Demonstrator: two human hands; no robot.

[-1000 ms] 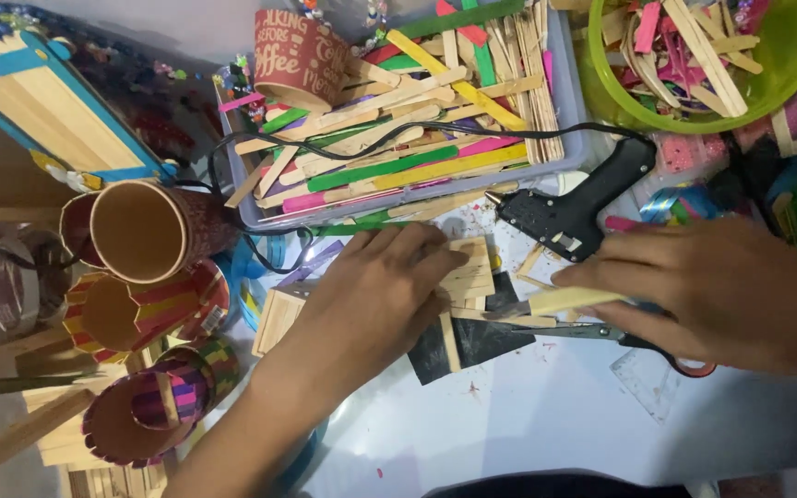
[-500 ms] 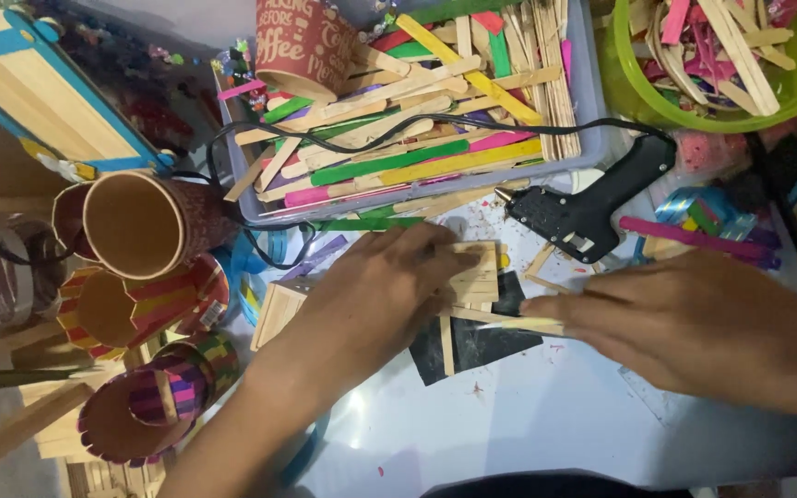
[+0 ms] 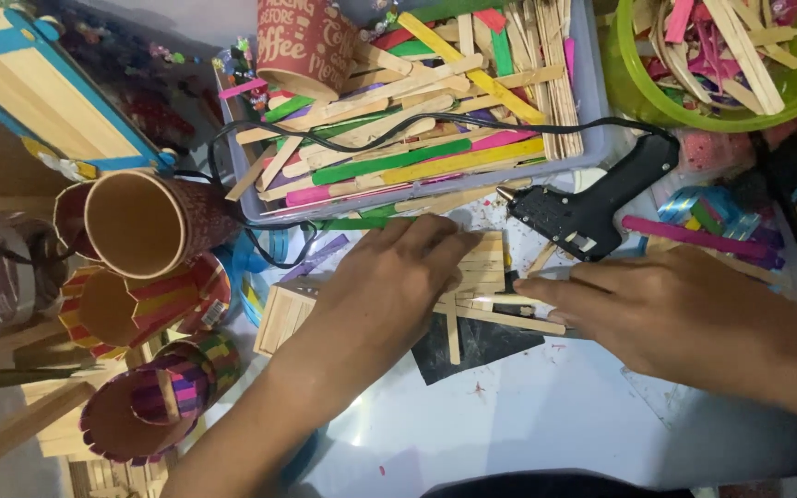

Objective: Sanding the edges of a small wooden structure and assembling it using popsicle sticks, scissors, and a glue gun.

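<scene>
Your hands on the stick panel

Your left hand [image 3: 389, 286] presses the flat pale wooden craft-stick panel [image 3: 486, 267]; your right hand [image 3: 666, 314] pinches a loose wooden stick [image 3: 500, 316] beside the black glue gun [image 3: 592, 198].

Black glue gun [image 3: 592, 207], lime-green bowl [image 3: 643, 97], pale wooden sticks [image 3: 486, 267], rainbow-striped stick cup [image 3: 154, 406].

Left hand [image 3: 389, 295], right hand [image 3: 684, 318]: bare, no rings, forearms unsleeved.
</scene>
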